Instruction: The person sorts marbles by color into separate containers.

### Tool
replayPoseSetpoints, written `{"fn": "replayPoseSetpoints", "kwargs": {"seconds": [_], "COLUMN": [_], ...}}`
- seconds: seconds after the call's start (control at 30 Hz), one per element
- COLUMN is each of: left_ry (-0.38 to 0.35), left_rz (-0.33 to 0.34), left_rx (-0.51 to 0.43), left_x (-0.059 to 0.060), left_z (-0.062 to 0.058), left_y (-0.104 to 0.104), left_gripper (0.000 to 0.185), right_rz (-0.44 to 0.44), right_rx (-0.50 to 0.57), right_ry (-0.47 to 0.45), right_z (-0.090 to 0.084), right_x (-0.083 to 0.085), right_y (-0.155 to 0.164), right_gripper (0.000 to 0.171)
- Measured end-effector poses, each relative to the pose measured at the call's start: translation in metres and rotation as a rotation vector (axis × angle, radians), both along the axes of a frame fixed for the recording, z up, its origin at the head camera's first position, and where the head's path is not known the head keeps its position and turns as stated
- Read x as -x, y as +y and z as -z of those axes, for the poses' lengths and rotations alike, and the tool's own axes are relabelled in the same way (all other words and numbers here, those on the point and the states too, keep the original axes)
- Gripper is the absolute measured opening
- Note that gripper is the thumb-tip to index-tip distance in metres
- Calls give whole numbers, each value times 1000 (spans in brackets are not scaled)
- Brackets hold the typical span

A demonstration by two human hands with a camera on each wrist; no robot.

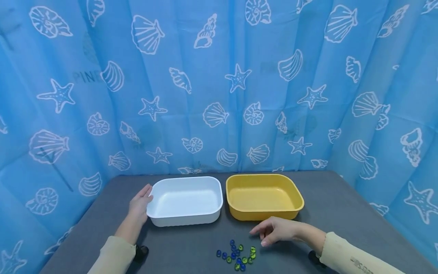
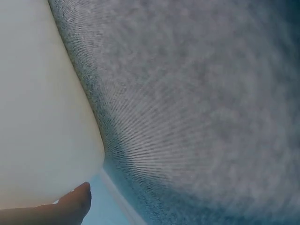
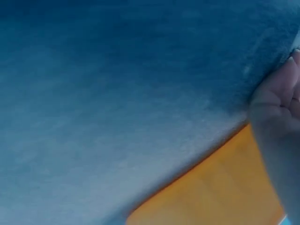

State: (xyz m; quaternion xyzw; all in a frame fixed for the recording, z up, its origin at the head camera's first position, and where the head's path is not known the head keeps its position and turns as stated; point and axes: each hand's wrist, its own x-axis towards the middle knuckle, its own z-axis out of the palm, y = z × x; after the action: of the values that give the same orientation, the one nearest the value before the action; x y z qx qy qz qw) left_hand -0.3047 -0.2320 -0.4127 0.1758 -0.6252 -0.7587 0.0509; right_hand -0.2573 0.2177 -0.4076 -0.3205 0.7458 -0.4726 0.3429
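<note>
Left hand [image 1: 140, 203] rests flat-fingered against the white tray [image 1: 164, 219], its long axis left-right; right hand [image 1: 277, 231] hovers loosely curled, empty, by blue and green beads [image 1: 237, 257] on grey table [image 1: 342, 213]. Yellow tray [image 1: 263, 215] sits right; seashell curtain [image 1: 219, 83] behind.
</note>
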Motion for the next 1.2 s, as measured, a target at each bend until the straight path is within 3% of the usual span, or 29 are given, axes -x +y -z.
{"fn": "replayPoseSetpoints", "kwargs": {"seconds": [0.2,0.4,0.77,1.2], "left_ry": [-6,-14,-20,-18], "left_rz": [9,-6,-17,-34], "left_rx": [-9,-6,-30,-30], "left_x": [-3,-4,-2,-3], "left_z": [0,-2,-2,-4], "left_y": [-3,-4,2,6], "left_gripper": [53,52,52,52], "right_rz": [-71,-132,-124,-144], "right_rx": [-34,-43,-114,-173], "right_ry": [12,85,118,75], "right_z": [-3,-2,-3,-5], "right_x": [6,6,2,8], "right_y": [-11,-19,-24,-29], "right_gripper": [32,28,25,22]}}
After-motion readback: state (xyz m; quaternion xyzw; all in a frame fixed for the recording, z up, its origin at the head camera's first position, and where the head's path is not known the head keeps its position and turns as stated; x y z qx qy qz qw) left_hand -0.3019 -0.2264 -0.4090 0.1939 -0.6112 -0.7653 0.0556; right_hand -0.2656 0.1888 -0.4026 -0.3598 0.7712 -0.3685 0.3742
